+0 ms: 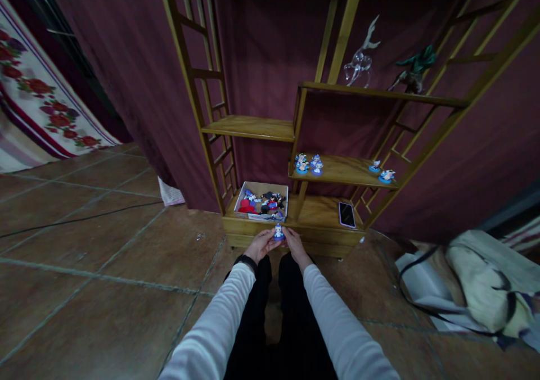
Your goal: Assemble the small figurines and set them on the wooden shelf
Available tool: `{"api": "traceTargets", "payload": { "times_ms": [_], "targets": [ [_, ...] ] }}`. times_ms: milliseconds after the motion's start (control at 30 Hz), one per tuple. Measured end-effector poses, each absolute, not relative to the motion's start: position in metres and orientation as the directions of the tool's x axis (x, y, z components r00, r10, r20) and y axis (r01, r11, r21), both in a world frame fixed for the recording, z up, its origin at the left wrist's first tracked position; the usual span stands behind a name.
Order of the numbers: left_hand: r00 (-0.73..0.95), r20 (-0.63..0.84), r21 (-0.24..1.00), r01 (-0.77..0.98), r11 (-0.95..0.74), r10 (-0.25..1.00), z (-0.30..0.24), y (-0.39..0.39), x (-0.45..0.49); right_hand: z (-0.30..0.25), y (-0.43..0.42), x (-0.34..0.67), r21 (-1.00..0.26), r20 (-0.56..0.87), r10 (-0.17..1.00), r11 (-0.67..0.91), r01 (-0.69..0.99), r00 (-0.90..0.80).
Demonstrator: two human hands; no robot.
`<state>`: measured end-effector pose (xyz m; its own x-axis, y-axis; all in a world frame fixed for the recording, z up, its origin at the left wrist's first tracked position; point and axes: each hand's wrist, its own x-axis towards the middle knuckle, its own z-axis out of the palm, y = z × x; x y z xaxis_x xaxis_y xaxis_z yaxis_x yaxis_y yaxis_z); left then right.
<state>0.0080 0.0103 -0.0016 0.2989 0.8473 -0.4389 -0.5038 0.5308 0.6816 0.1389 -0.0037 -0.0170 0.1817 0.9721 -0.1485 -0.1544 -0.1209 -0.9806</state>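
Through the head camera I have both hands together just in front of the box [258,217], pinching one small figurine [278,232] between them. The left hand [262,244] grips it from one side and the right hand [294,241] from the other. I cannot make out how the fingers sit around its base. It is upright, facing me, and I judge the two-sided hold keeps so slight a thing steady and leaves its front uncovered.

The box sits open on the bottom board of the wooden stand [291,238], its loose pile of toys [270,203] heaped every which way; the low walls probably stop them rolling off while leaving them within easy reach. Right of the box and higher, on the middle shelf [343,169], a cluster of figures [317,168] stands close together at the near end, and a pair [386,176] stands at the far end. Their flat bases seem to be what lets them stand unaided. Farther right of the box, on its own board, the phone [346,215] lies flat, apparently set aside so both hands stay free.
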Motion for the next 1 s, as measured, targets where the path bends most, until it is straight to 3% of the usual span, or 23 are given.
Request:
{"api": "traceTargets", "payload": {
  "times_ms": [233, 467, 1000],
  "targets": [
    [0.312, -0.428, 0.681, -0.506, 0.530, 0.848, 0.0005, 0.0093, 0.0079, -0.0166, -0.0045, 0.1382, -0.983, -0.145, 0.970, -0.119, -0.138, 0.197],
    [0.309, -0.430, 0.697, -0.483, 0.529, 0.848, 0.0052, 0.0076, 0.0078, -0.0151, -0.0080, 0.1361, -0.998, -0.067, 0.971, -0.070, 0.002, 0.230],
    [0.286, -0.417, 0.677, -0.536, 0.505, 0.863, 0.0058, 0.0023, 0.0052, -0.0119, -0.0094, 0.1358, -0.993, -0.095, 0.979, -0.081, -0.084, 0.181]
  ]
}}
